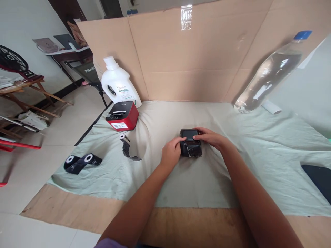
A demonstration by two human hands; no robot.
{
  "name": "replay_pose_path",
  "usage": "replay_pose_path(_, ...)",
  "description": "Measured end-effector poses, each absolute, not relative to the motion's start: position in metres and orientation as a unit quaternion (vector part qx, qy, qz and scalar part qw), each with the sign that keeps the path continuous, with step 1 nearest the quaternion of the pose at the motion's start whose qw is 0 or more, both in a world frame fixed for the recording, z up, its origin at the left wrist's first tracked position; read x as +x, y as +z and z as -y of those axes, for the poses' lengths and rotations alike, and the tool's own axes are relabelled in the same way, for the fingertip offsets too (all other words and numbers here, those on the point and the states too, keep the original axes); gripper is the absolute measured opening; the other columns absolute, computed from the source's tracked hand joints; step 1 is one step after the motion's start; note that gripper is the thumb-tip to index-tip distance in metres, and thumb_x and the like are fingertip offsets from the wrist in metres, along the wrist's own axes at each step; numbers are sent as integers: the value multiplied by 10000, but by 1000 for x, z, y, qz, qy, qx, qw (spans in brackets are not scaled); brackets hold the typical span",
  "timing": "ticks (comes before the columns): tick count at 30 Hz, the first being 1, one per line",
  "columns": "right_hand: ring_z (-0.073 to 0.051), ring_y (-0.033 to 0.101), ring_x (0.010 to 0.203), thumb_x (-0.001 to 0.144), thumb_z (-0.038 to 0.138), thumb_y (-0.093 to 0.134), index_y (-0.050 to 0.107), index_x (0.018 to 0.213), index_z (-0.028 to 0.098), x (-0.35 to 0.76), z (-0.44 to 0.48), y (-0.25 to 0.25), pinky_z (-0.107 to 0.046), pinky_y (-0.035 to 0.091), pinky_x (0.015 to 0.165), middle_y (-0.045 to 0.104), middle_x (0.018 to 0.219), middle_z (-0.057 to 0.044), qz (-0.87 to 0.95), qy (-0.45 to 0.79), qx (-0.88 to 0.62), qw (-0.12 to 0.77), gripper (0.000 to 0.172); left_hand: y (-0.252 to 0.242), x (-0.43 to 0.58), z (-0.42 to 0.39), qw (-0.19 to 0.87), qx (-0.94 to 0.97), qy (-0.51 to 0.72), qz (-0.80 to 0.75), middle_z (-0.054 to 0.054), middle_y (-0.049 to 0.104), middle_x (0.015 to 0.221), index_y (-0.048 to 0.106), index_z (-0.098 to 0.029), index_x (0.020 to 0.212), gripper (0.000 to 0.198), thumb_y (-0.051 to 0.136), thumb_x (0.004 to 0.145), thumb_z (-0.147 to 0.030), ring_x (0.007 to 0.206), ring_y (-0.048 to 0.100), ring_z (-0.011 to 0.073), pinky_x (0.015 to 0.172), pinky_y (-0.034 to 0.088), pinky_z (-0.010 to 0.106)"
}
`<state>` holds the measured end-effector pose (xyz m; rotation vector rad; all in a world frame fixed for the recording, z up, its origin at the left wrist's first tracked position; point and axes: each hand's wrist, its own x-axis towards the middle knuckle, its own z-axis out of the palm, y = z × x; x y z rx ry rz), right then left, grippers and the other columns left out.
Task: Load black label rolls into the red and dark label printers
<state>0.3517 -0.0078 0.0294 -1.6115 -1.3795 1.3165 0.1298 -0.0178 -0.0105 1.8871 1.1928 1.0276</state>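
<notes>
A small black boxy device [190,144] with a glossy front part rests on the cloth near the middle. My left hand [171,150] is closed on its left side, the thumb at the top edge. From the right, my right hand [210,137] grips the upper right corner, thumb on the top and fingers behind. To the left, a strip of black film [126,148] curls from a white-cored roll. Farther left lies black film on two rolls [82,163]. Behind them sits a red and black printer [122,116] with a white label.
A white jug [118,82] stands behind the printer, against a cardboard panel [188,55]. A large clear bottle [271,77] with a blue cap leans at the right, beside a white tube [271,107]. A dark flat object [318,181] lies at the right edge.
</notes>
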Motion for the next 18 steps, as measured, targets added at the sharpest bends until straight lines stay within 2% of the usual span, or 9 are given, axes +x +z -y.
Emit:
replay_pose_path(3, -276, 627, 1098, 743, 356, 729, 653, 1247, 215, 352, 8, 31, -423, 479, 973, 708, 1166, -89, 518, 513, -614, 301, 529, -10, 129, 16, 330, 725, 379, -471, -24, 758, 973, 744, -315, 1077, 426, 443, 896, -73, 870, 671, 197, 791, 522, 324)
replay_pose_path(7, -275, 608, 1150, 733, 359, 747, 629, 1295, 203, 350, 10, 35, -433, 456, 1030, 685, 1230, -101, 501, 497, -634, 316, 595, -14, 129, 13, 320, 744, 387, -441, 12, 712, 1045, 722, -290, 1114, 410, 430, 904, -92, 909, 659, 184, 821, 526, 318)
replay_pose_path(9, -279, 605, 1170, 716, 354, 773, 607, 1321, 181, 348, 11, 33, -428, 464, 1034, 653, 1294, -124, 497, 484, -636, 337, 650, -16, 130, 12, 307, 749, 405, -425, 48, 657, 1106, 710, -259, 1135, 405, 429, 895, -95, 963, 646, 181, 867, 529, 321)
replay_pose_path(12, -277, 624, 1159, 707, 345, 793, 557, 1358, 160, 343, 15, 21, -421, 484, 1023, 595, 1376, -163, 486, 447, -649, 378, 717, -15, 129, 11, 304, 756, 414, -405, 76, 593, 1240, 697, -245, 1173, 425, 437, 872, -95, 1149, 605, 192, 991, 505, 342)
replay_pose_path(15, -251, 629, 1176, 841, 357, 650, 439, 1452, 188, 334, 30, 1, -433, 485, 1034, 580, 1391, -170, 458, 356, -677, 452, 668, -9, 123, 9, 327, 780, 380, -375, 98, 432, 1517, 696, -227, 1191, 406, 467, 870, -126, 1298, 551, 225, 1044, 488, 364)
replay_pose_path(18, -232, 591, 1251, 925, 275, 437, 426, 1471, 232, 327, 51, -17, -454, 430, 1107, 587, 1398, -127, 521, 268, -647, 487, 547, -4, 111, 6, 322, 820, 325, -344, 111, 278, 1633, 684, -210, 1210, 355, 548, 883, -216, 1435, 423, 285, 1093, 457, 390)
